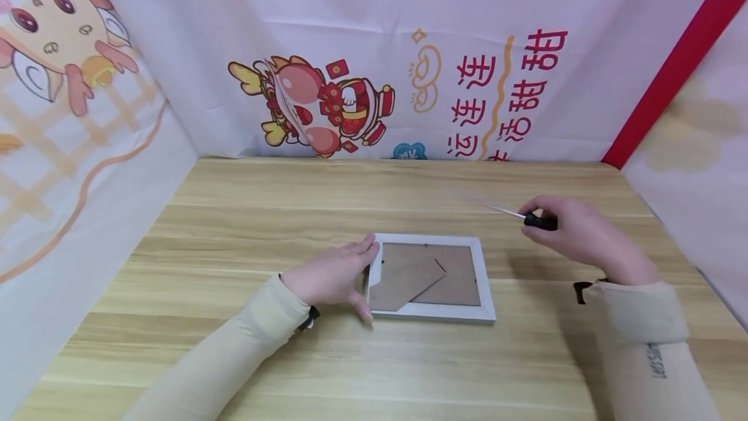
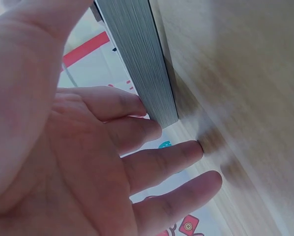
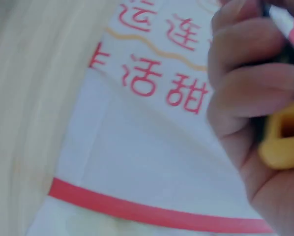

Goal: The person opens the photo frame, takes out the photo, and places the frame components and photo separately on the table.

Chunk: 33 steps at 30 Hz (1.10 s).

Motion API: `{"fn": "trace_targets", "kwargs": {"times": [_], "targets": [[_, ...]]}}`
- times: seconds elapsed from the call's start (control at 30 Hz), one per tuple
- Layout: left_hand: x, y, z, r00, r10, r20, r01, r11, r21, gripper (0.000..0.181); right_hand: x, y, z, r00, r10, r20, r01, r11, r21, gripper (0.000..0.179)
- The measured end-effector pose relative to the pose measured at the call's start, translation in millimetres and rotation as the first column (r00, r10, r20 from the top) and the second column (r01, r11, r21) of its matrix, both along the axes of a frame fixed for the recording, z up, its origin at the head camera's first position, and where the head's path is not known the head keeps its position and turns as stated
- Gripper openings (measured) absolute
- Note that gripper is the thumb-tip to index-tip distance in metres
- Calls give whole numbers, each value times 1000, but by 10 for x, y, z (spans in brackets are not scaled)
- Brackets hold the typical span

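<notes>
A white picture frame [image 1: 487, 281] lies face down on the wooden table, its brown backing board [image 1: 458, 271] and stand flap [image 1: 403, 278] facing up. My left hand [image 1: 330, 275] rests at the frame's left side, fingers by the far corner and thumb by the near one. Seen from the left wrist, straight, spread fingers [image 2: 161, 164] touch or lie close to the frame's grey side edge [image 2: 139, 64]. Right of the frame, above the table, my right hand [image 1: 584, 236] grips a screwdriver [image 1: 540, 221] by its black handle. The thin shaft points left and away; the yellow handle end [image 3: 284, 155] has a hole.
The wooden table [image 1: 263, 213] reaches back to a printed cloth [image 1: 362, 25] with red characters and a cartoon figure. Similar cloth hangs at the left [image 1: 117, 128] and right [image 1: 689, 148] sides. Both wrists wear dark straps below light sleeves.
</notes>
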State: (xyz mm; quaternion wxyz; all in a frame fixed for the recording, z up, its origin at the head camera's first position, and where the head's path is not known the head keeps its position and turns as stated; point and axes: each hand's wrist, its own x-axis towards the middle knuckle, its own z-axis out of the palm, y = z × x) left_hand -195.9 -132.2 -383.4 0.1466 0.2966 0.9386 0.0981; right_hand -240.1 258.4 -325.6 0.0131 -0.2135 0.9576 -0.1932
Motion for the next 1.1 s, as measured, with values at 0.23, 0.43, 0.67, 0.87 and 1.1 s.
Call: {"fn": "trace_targets", "kwargs": {"times": [0.23, 0.43, 0.67, 0.87, 1.1], "targets": [[-3, -11, -16, 1000, -5, -1, 5, 1000, -2, 128, 125, -264, 53, 982, 187, 20, -187, 982, 4, 20], [-14, -10, -36, 1000, -16, -14, 16, 1000, -4, 129, 158, -443, -4, 973, 229, -13, -229, 973, 21, 20], [-28, -13, -23, 1000, -8, 4, 8, 1000, -6, 128, 138, -537, -53, 962, 274, 8, -274, 962, 14, 19], [-20, -14, -19, 1000, -10, -8, 10, 1000, -5, 128, 127, -587, -95, 954, 301, -7, -301, 954, 16, 20], [-30, -13, -17, 1000, -16, -6, 16, 1000, -6, 128, 170, -656, -81, 945, 318, -80, -315, 948, 48, 21]]}}
